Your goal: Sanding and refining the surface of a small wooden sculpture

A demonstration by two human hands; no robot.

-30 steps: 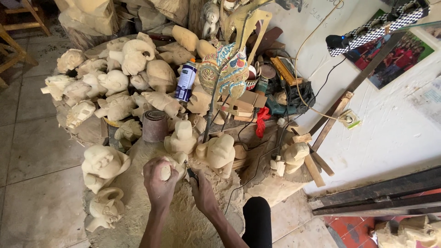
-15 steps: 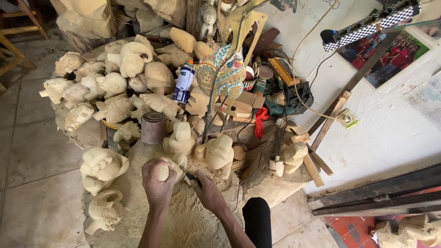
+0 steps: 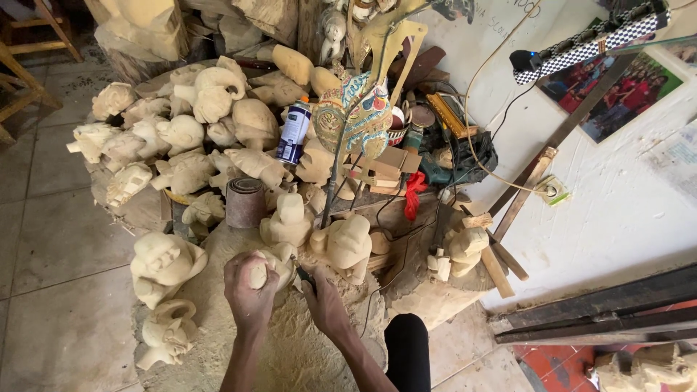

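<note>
Carving point(image 3: 260, 273): pale raw wood, matt, unpainted. Sawdust point(image 3: 290, 348): fine, loose, tan. Sandpaper roll point(image 3: 245, 203): brown, rough, matt. Spray can point(image 3: 294, 132): glossy metal. Puppet point(image 3: 356, 120): painted, multicoloured, slight sheen. Floor tiles point(image 3: 58, 254): smooth, grey.

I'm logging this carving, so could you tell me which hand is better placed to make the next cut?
Probably the right hand: it grips a dark-handled tool beside the pale wooden carving, which the left hand holds.
</note>
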